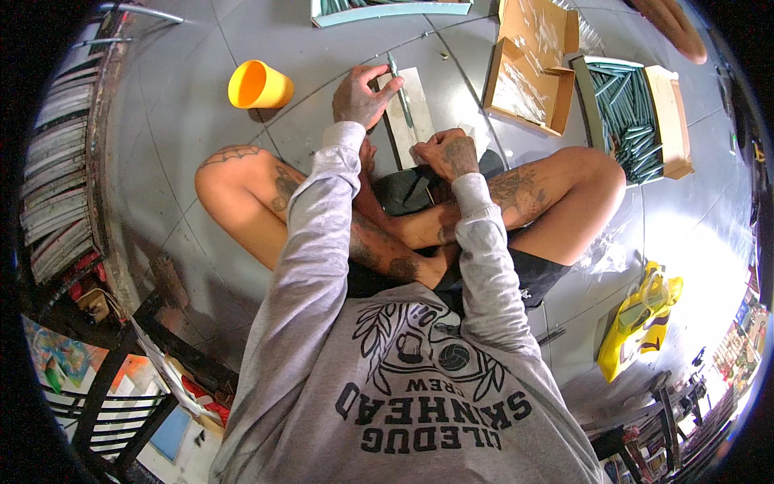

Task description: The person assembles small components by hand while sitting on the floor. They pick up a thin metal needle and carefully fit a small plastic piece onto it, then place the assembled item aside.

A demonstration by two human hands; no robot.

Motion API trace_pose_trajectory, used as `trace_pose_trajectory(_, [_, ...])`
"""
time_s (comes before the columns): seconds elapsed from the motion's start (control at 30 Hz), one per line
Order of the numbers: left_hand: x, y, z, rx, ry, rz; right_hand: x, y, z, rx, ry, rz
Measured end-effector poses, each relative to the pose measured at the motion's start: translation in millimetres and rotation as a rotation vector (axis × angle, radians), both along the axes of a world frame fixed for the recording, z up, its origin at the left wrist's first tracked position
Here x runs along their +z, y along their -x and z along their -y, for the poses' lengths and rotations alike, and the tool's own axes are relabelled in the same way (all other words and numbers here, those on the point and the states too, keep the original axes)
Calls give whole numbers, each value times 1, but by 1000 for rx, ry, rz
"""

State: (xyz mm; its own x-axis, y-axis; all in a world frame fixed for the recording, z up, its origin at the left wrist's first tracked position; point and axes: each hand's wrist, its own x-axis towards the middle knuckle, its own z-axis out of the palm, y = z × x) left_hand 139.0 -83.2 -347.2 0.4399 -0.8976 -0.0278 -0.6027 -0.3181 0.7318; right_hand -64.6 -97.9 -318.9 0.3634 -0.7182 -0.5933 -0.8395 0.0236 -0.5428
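Note:
A slim dark-green pen (401, 97) lies lengthwise over a pale flat board (421, 109) on the floor in front of my crossed legs. At the pen's far end, the thumb and fingers of my left hand (361, 98) close around it from the left. My right hand (453, 153) is at the board's near right corner, its fingers curled together in a pinch. What the right fingers hold, if anything, is too small to make out. A piece of clear plastic film (482, 135) lies just beyond the right hand.
An orange cup (262, 85) stands at the left. On the right are an open cardboard box (528, 101) with clear plastic pieces and a box of several green pens (621, 101). Another pen box (391, 14) sits ahead. A yellow bag (642, 323) lies beside my right thigh; another person's limb (673, 28) shows far right.

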Motion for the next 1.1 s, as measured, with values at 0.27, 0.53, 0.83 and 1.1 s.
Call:
trace_pose_trajectory(0.27, [-3,-3,3,33,-95,-49,17,13,-6,128,48,-52])
trace_pose_trajectory(0.53, [-4,-8,5,65,-192,-198,36,46,18,374,172,-176])
trace_pose_trajectory(0.83, [30,-7,-3,73,37,-606,68,30,33,182,392,-105])
trace_pose_trajectory(1.1, [165,15,-36,-62,271,-879,143,-21,55,196,-92,683])
